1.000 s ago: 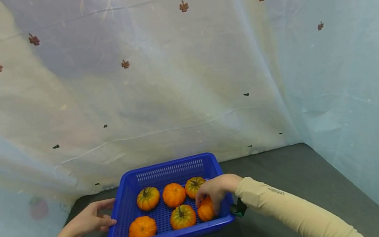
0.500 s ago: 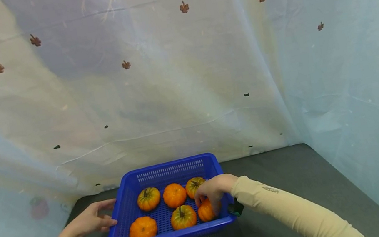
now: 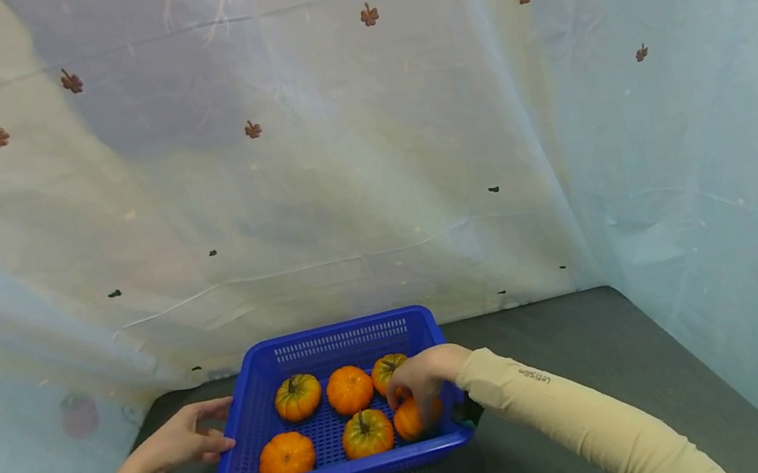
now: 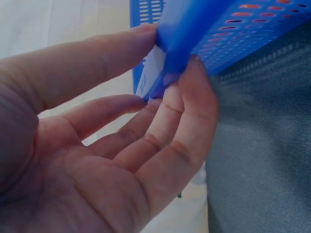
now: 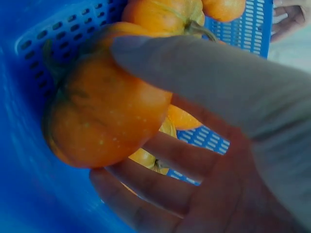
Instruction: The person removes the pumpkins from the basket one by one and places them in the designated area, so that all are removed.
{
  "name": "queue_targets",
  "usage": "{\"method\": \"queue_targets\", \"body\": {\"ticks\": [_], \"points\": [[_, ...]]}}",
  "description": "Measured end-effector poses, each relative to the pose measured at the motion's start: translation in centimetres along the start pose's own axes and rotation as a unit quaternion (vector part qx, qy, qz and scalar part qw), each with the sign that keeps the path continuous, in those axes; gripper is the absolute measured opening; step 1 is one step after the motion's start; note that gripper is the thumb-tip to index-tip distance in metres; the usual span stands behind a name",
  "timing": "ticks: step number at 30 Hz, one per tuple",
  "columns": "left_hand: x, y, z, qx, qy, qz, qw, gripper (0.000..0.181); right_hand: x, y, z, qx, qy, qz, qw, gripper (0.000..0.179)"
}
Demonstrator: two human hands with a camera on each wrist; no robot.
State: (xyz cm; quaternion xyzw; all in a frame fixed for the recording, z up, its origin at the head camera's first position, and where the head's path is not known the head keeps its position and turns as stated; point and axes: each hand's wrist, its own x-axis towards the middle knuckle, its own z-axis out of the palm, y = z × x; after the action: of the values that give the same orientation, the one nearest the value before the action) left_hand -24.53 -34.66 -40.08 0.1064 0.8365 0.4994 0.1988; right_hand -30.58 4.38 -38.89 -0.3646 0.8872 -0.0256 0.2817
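A blue plastic basket (image 3: 344, 469) with slotted walls holds several small pumpkins, some plain orange and others streaked with green. My left hand (image 3: 182, 440) is at the basket's left side. In the left wrist view its thumb (image 4: 97, 58) and fingertips meet the rim (image 4: 177, 43) from opposite sides. Inside the front right corner, my right hand (image 3: 426, 380) grips an orange pumpkin (image 3: 415, 420). Seen from the right wrist, the thumb lies over this pumpkin (image 5: 109, 104) and the fingers reach its far side. The right hand partly covers a green-streaked pumpkin (image 3: 386, 370) behind.
A dark grey table (image 3: 556, 374) carries the basket. Pale sheeting (image 3: 341, 192) with leaf prints hangs behind it and along both sides. Near the held pumpkin lie an orange one (image 3: 349, 390) and a green-streaked one (image 3: 367, 435).
The right hand and wrist have shifted slightly left, and the gripped pumpkin has turned a little within the corner. The left hand and the basket keep their places.
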Motion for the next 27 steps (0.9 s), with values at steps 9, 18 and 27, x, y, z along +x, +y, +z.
{"method": "queue_targets", "body": {"ticks": [9, 18, 27], "points": [[0.0, 0.0, 0.0, 0.004, 0.0, 0.003, 1.0, 0.082, 0.0, 0.7, -0.5, 0.011, 0.017, 0.0, 0.9998, 0.041], [0.0, 0.1, 0.0, 0.01, 0.001, 0.001, 0.9999, 0.082, 0.2, 1.0, -0.5, 0.022, 0.033, 0.002, 0.9992, 0.04], [0.1, -0.1, 0.0, 0.005, 0.002, -0.001, 1.0, 0.082, 0.5, 1.3, -0.4, 0.026, 0.043, 0.007, 0.9987, 0.046]]}}
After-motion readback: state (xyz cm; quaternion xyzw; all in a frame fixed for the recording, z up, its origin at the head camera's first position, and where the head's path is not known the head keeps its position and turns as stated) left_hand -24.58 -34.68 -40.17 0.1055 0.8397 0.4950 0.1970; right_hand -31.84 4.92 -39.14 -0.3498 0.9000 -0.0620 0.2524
